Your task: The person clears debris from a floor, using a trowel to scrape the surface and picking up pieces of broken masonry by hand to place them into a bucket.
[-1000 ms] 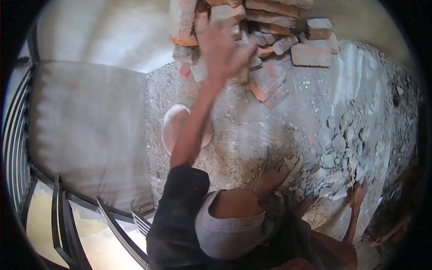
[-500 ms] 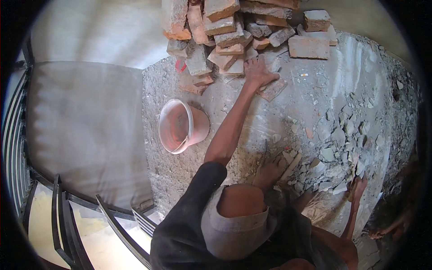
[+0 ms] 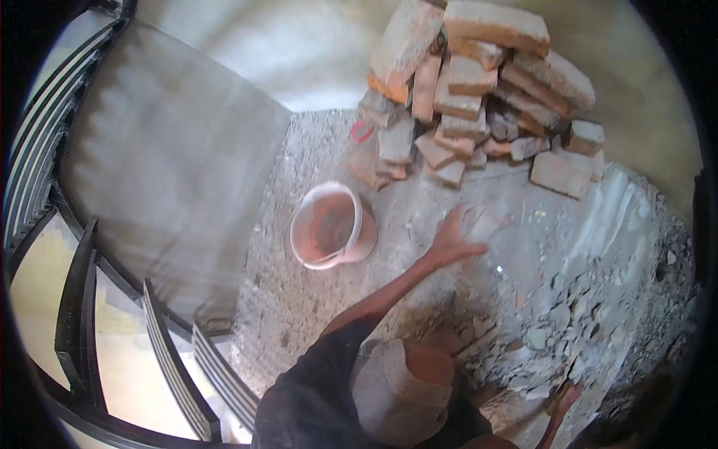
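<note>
My left hand (image 3: 454, 238) reaches over the floor in front of the brick stack, thumb and fingers set around a pale, reddish-edged piece of rubble (image 3: 485, 224), which is smeared by motion. Low on the right, my right hand (image 3: 568, 396) is at the near edge of a heap of broken rubble (image 3: 550, 329); its fingers are too small and dark to read. A pale bucket (image 3: 362, 233) with a pinkish, dusty inside stands left of my left hand. Beyond stands a loose stack of old bricks (image 3: 467, 75).
A bent knee (image 3: 430, 363) and a bare foot (image 3: 446, 338) are close below my left arm. Black metal railings (image 3: 82, 314) run along the left. A small red ring (image 3: 362, 131) lies beside the bricks. Walls bound the far side; dark shapes fill the lower right.
The view has turned and shifted, so bricks and bucket appear lower and further right. My left hand has drawn back from the foot of the brick stack with the rubble piece.
</note>
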Motion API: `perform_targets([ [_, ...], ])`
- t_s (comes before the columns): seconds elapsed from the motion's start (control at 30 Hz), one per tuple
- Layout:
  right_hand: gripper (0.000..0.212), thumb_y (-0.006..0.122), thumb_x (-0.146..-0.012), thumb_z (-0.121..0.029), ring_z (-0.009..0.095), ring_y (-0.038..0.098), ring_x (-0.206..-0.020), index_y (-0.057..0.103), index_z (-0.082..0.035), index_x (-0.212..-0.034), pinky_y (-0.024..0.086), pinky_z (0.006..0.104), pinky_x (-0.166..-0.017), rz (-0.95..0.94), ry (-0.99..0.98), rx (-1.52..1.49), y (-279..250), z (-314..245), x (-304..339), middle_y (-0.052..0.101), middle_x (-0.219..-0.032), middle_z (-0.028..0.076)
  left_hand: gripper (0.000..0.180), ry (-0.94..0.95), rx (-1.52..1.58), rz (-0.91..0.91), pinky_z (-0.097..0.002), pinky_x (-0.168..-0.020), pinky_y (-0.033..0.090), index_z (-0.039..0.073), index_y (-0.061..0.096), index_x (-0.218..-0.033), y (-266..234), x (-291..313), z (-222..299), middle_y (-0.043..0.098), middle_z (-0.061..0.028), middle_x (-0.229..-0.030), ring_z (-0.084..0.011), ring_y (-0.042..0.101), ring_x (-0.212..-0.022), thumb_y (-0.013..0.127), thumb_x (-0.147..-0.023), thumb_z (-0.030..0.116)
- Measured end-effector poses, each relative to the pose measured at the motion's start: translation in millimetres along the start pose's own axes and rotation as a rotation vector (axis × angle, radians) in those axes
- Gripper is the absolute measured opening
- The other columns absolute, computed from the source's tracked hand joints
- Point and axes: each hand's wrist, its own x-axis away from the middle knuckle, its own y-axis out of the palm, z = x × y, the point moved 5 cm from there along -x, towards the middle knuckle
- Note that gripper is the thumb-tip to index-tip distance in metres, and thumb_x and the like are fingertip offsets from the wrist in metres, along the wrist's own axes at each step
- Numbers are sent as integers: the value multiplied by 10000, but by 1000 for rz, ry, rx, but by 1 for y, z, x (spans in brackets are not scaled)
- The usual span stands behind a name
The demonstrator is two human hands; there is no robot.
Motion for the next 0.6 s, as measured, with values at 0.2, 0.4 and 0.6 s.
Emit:
perform_targets([
  [0.2,490,453,-744,-127,195,484,-685,483,67,-1193,418,331,-645,69,-144,-15,-13,37,-22,560,-836,95,984,378,-237,156,-423,-985,345,18,365,-1309,-84,-12,115,459,-182,-1229,-332,450,-1159,814,-527,412],
  [0.4,544,476,-689,-49,230,555,-708,490,82,-1217,460,330,-667,-37,108,-196,19,-49,9,588,-896,112,928,792,-467,404,-413,-903,357,55,434,-1255,-182,-90,242,515,-159,-1100,-328,458,-1041,815,-487,409],
  [0.6,563,460,-672,-25,200,534,-680,479,91,-1222,448,301,-642,30,84,-50,18,16,-4,594,-889,99,654,1079,-992,530,-495,-904,362,68,498,-1216,-201,-172,313,470,-190,-1217,-379,435,-1096,653,-736,484],
])
